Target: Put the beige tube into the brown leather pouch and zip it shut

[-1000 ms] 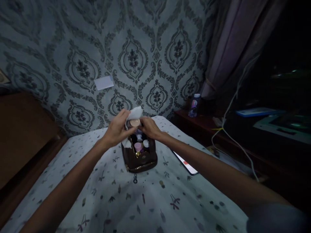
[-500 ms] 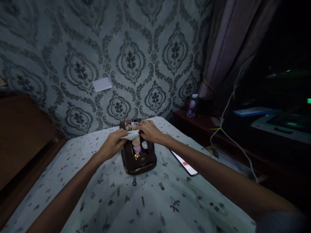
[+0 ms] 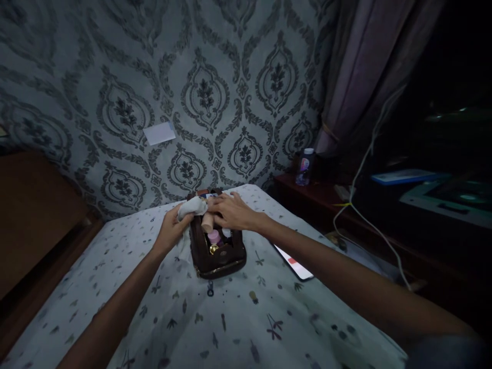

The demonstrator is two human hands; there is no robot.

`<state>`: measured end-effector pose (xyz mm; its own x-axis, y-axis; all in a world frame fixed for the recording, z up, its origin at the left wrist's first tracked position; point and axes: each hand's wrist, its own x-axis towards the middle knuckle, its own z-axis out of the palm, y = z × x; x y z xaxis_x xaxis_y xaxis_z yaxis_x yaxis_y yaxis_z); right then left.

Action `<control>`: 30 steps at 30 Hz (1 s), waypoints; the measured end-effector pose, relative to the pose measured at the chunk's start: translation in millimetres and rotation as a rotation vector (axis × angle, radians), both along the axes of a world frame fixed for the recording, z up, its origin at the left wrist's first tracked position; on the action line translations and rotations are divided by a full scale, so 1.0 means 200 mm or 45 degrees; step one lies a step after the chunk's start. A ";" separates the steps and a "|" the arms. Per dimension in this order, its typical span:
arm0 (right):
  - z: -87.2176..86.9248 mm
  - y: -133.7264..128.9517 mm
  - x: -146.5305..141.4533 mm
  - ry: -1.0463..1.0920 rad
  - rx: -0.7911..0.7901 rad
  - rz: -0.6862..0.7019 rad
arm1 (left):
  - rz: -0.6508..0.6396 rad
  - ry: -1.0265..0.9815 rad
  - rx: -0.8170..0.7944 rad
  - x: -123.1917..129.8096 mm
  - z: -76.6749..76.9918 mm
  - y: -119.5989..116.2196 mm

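Note:
An open dark brown bag [image 3: 221, 264] lies on the bed, with small cosmetic-like containers inside, among them a pink-lidded one [image 3: 214, 236], a gold round one [image 3: 214, 249] and a white-topped one [image 3: 226, 232]. My left hand [image 3: 171, 228] pinches a crumpled white cloth [image 3: 193, 206] over the bag's left edge; part of it hangs down beside the bag. Over the bag's far half, my right hand [image 3: 234, 211] has its fingers closed around the upper part of a beige bottle [image 3: 207, 223], which tilts toward the left. The fingertips partly hide the bag's far contents.
A phone with a lit screen [image 3: 294, 262] lies on the patterned bedsheet [image 3: 230, 323] under my right forearm. To the right, a bottle [image 3: 304, 167] stands on a dark red ledge [image 3: 286, 184]. A white cord [image 3: 359, 169] hangs nearby. Wallpaper [image 3: 207, 92] rises behind the bed.
My left hand has moved left with the white cloth, which is now more bunched up. The beige bottle has shifted left and tilted at my right hand.

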<state>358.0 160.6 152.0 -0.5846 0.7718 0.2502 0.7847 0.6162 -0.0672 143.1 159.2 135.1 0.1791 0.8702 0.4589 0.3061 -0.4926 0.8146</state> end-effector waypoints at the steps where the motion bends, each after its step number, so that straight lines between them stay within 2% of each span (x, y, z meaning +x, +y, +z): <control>1: 0.01 0.00 0.00 0.020 -0.065 0.033 | 0.002 -0.001 -0.001 0.00 0.00 0.00; 4: 0.01 0.01 0.00 0.049 -0.171 0.036 | -0.005 -0.023 -0.023 0.01 -0.02 0.00; 8: -0.01 0.00 -0.04 -0.024 -0.076 -0.087 | -0.033 -0.064 -0.057 0.02 -0.03 0.00; 15: 0.05 -0.01 0.00 0.067 -0.195 0.053 | -0.022 -0.195 -0.147 0.00 -0.05 0.00; 20: 0.05 0.15 -0.04 0.066 -0.020 -0.129 | 0.043 -0.451 -0.228 0.02 -0.08 0.02; 24: 0.03 0.34 -0.12 0.014 -0.082 -0.149 | 0.085 -0.551 -0.252 0.01 -0.10 0.02; 27: 0.02 0.41 -0.13 -0.046 -0.178 -0.136 | 0.178 -0.508 -0.237 -0.06 -0.14 0.06; 30: 0.01 0.42 -0.11 -0.063 -0.221 -0.105 | 0.344 -0.312 -0.147 -0.21 -0.20 0.12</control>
